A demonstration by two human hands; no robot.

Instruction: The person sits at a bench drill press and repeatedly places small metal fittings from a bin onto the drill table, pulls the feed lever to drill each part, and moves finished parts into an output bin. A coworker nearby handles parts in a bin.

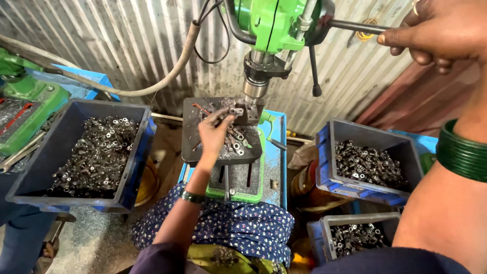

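Both hands are engaged at a green drill press (271,20). Right hand (436,33), raised at the upper right, is closed around the dark feed lever (355,25), its fingers wrapped over the bar; this grip lets the arm pull the spindle (255,83) toward the table. Left hand (215,133) reaches forward over the dark square drill table (195,147), fingertips pinched narrowly on a small metal part (236,110) seated against a block directly beneath the spindle, apparently to steady it, though the contact is too small to resolve fully.

Largest surrounding item: a deep dark-blue bin (30,167) at left, heaped with small metal parts, its near rim just beside the person's knee and within reach of the left arm. At right stand a second blue bin (327,167) of similar parts and, below it, a smaller bin (317,241), both close under the right forearm. Loose parts lie scattered on the table behind the left hand. Open room is narrow: the table's edges sit between the bins, and the person's patterned lap (238,228) fills the gap in front. Corrugated sheet (116,40) closes the rear.
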